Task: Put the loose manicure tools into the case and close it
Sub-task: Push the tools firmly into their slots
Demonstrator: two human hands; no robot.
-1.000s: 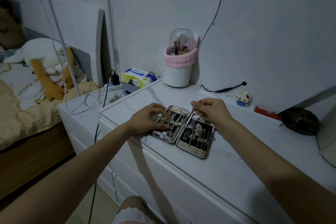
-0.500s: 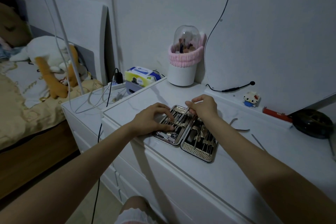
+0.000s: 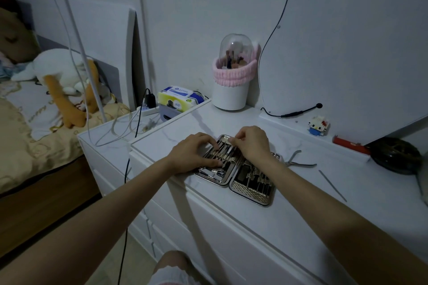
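Note:
The open manicure case [image 3: 253, 188] lies flat on the white dresser top, its two metal halves lined with tools. My left hand [image 3: 196, 154] rests on the left half, fingers spread over the tools there. My right hand [image 3: 251, 143] is over the top of the left half, fingertips pinched on a thin metal tool among the rows. To the right of the case lie loose silver nippers [image 3: 295, 161] and a thin metal pick [image 3: 332, 185].
At the back stand a white brush holder [image 3: 231, 90] with a pink band and clear dome, a tissue pack [image 3: 179, 97], a small block figure [image 3: 318, 125], a red object [image 3: 348, 144] and a dark round dish [image 3: 397, 155]. Cables hang left, over a lower cabinet beside a bed.
My right hand has moved left from the right half of the case to the top of the left half. The view shifted, so the nippers and pick now show on the right.

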